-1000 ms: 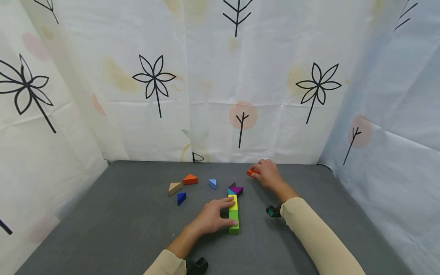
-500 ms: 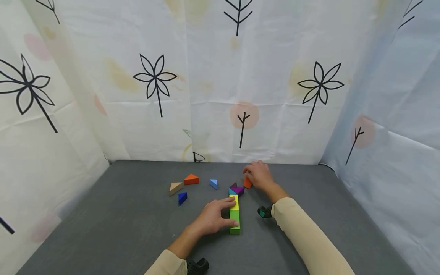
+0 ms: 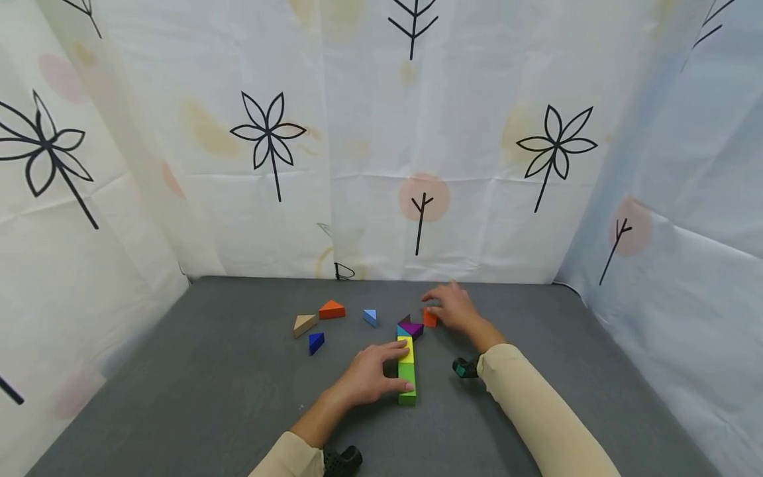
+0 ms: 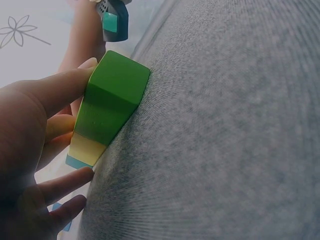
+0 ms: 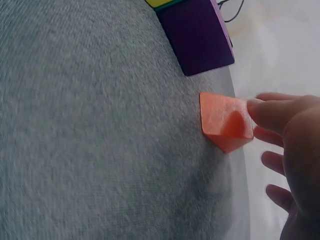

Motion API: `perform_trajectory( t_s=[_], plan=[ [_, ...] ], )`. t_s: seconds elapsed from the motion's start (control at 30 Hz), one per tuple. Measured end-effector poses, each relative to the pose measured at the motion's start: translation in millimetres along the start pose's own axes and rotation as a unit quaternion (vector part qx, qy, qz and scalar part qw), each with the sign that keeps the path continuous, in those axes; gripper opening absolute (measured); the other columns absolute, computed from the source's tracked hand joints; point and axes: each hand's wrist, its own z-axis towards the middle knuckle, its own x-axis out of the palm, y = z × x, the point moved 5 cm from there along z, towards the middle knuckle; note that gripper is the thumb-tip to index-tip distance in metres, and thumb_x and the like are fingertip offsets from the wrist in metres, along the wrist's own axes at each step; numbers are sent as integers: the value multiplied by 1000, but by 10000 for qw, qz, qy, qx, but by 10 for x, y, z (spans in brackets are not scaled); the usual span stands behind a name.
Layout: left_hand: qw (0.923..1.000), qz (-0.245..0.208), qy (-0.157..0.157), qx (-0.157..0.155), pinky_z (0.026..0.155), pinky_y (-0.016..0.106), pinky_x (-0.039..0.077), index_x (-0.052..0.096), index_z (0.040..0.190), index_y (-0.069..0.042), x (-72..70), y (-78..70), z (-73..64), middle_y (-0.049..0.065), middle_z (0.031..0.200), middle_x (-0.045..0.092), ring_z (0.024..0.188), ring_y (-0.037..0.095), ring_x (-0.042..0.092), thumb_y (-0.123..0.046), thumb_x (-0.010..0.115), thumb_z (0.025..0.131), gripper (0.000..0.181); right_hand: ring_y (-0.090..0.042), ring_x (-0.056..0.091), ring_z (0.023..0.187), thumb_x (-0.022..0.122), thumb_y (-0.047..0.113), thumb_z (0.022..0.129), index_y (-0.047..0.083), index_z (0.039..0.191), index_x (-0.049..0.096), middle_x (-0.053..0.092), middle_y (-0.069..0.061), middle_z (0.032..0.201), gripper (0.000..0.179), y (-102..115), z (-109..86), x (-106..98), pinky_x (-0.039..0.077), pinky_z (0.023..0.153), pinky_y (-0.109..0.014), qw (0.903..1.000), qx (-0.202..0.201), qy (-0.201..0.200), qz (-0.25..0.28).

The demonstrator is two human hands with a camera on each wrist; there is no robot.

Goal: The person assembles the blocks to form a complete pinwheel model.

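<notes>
Grey table [image 3: 179, 384] fills lower frame. Left hand [image 3: 367, 377], lower centre: fingers extended, resting on green block [image 3: 406, 371] and yellow block [image 3: 406, 358]. Right hand [image 3: 457, 310], right of centre: fingers loose, apparently no grip. Purple block [image 3: 412, 328]: centre. Orange block [image 3: 430, 320]: just right, gap between, right thumb at edge. Probable step: positioning orange block; next move calls for light nudge.

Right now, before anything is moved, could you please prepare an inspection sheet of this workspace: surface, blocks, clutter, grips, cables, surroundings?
Surface: grey tabletop.
Blocks: green block, yellow block and purple block in one line; orange block slightly apart.
Clutter: four loose triangular blocks, farther left.
Grips: left hand touches the green block; right hand has its thumb at the orange block.
Cables: thin dark line at back right corner; unclear whether cable.
Surroundings: patterned white cloth on three sides.
</notes>
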Motion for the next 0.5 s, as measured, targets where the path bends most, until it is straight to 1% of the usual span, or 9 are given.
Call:
perform_trajectory(
  t_s=[0.1,0.23,0.43,0.5],
  plan=[
    [10000,11,19,-17,106,54,28,57,139,-24,8,7,1,-10,148,44,132,26,42,-52,75,80,67,-36,49,114,67,15,93,12,119,70,63,-10,124,26,-18,-26,11,36,94,-59,9993,-46,315,187],
    [10000,16,19,-30,107,54,28,56,139,-24,7,11,-1,-10,148,44,132,26,42,-52,75,80,68,-36,47,115,68,12,92,11,122,68,62,-9,126,30,-32,-36,22,34,95,-59,9973,-150,638,337],
    [10000,11,-10,3,106,54,29,56,139,-24,3,13,1,-11,148,44,132,26,42,-52,74,81,68,-36,47,117,66,9,93,13,128,65,59,-10,132,35,-44,-28,52,34,97,-60,9937,-243,1080,154],
    [10000,5,-18,-2,106,53,29,56,139,-24,2,13,2,-11,148,43,131,26,42,-52,74,81,68,-36,48,116,64,6,93,12,128,64,58,-12,130,35,-33,-24,61,36,97,-58,9925,-349,1163,124]
  ],
)
